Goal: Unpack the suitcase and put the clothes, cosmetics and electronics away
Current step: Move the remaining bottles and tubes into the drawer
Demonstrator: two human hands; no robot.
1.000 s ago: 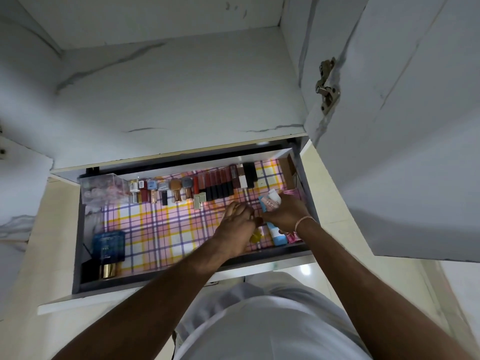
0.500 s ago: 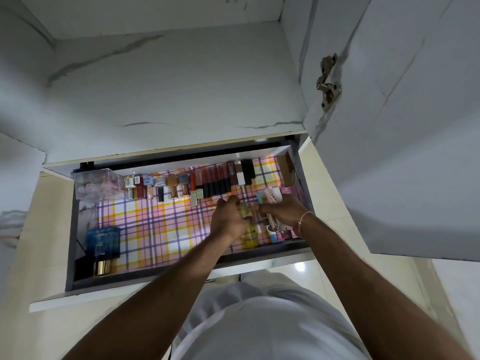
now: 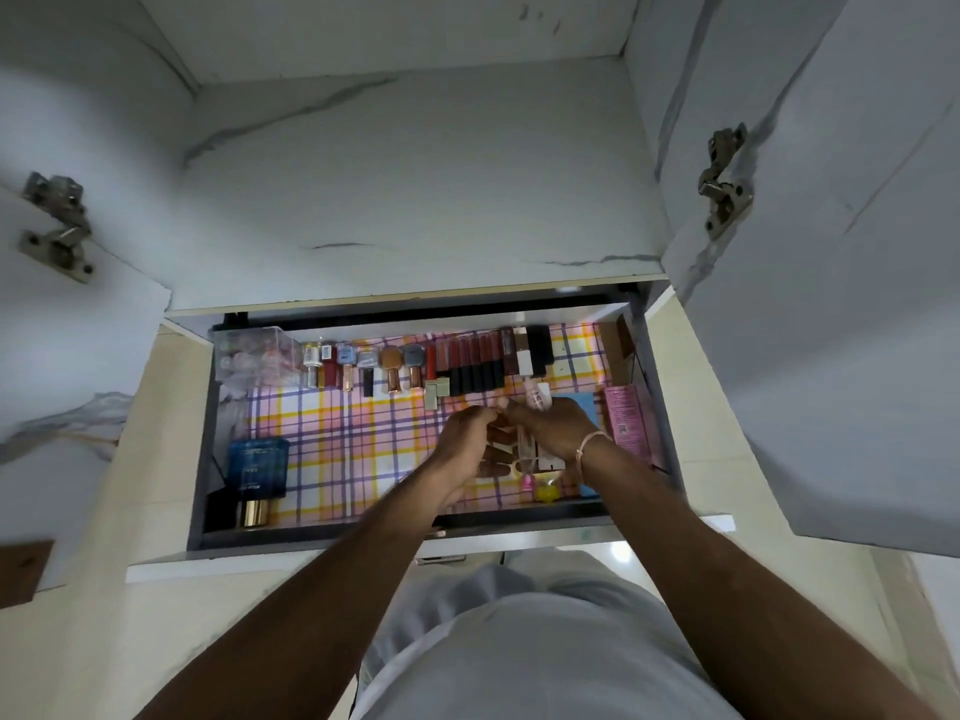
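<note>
An open drawer [image 3: 205, 439] with a pink, yellow and purple checked liner [image 3: 353, 449] holds cosmetics. Nail polish bottles [image 3: 363, 363] and dark red lipsticks [image 3: 470, 363] line its back edge. Both my hands are inside it, right of centre, fingertips meeting. My right hand [image 3: 558, 428] is closed around a pale pink tube [image 3: 540, 396] that sticks out past the fingers. My left hand [image 3: 462, 444] is curled with its fingertips pinched; what it holds is hidden. Small tubes and a yellow item [image 3: 547, 492] lie beneath the hands.
A blue perfume box [image 3: 258, 467] and a gold-capped bottle [image 3: 253, 513] lie at the drawer's front left, a clear plastic box [image 3: 257, 358] at its back left, a pink box [image 3: 628, 423] along its right wall. An open cupboard door [image 3: 831, 304] hangs close on the right.
Both hands have shifted a little toward the back of the drawer and their fingertips have come together. The yellow item that was at my left hand now lies near the drawer's front.
</note>
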